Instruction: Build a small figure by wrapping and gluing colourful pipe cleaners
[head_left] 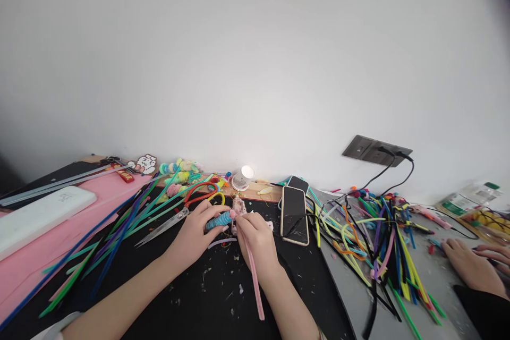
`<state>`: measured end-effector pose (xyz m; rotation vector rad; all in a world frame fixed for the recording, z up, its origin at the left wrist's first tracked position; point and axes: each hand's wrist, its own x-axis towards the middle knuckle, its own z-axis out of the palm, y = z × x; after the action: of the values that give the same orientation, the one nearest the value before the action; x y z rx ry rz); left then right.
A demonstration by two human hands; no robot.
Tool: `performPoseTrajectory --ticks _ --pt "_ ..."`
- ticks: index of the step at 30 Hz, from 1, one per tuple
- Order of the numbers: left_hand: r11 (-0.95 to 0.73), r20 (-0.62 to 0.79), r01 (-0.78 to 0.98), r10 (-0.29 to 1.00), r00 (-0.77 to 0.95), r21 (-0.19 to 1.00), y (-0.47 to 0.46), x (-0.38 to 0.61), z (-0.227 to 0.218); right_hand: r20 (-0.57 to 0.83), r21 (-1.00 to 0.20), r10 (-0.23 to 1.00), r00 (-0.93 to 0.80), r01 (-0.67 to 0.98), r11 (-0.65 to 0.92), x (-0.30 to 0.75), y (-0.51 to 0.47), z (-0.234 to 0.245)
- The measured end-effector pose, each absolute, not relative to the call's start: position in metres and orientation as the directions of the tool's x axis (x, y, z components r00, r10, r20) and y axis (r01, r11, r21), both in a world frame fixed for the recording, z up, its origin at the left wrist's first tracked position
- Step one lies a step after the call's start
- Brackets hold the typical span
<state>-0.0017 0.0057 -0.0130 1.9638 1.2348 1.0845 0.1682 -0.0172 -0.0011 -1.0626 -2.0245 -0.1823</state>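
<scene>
Between the thumb and fingers of my left hand (196,234) is a blue coil of wound pipe cleaner (219,221). My right hand (260,247) is closed at the coil's right end, pinching a pink pipe cleaner (255,289) whose doubled tail hangs down over the wrist side. A small pink bit shows where the fingers of both hands meet; its exact shape is partly hidden. Just behind the hands lies a pinkish patterned item (239,206), mostly covered. Scissors (164,227) with red and yellow handles rest left of my left hand.
Two phones, the nearer one (295,215) pale-edged, lie right of my hands. A paper cup (244,177) stands by the wall. Loose pipe cleaners (115,239) spread at left, with a tangled pile (390,244) at right. Another person's hand (472,265) rests at far right. Cords run from a wall socket (368,150).
</scene>
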Motion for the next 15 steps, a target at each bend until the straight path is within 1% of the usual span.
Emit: performPoseTrajectory --ticks 11,15 --pt "-0.390 0.311 0.383 0.916 0.253 0.837 0.0043 0.0005 -0.0102 0.675 -0.276 0.661 -0.328 0.718 0.639 0.1689 -0.0176 -0.0031" --pt "-0.373 0.300 0.359 0.922 0.243 0.856 0.0032 0.0010 -0.0094 0.676 -0.299 0.669 -0.309 0.715 0.632 0.1682 -0.0190 -0.0028"
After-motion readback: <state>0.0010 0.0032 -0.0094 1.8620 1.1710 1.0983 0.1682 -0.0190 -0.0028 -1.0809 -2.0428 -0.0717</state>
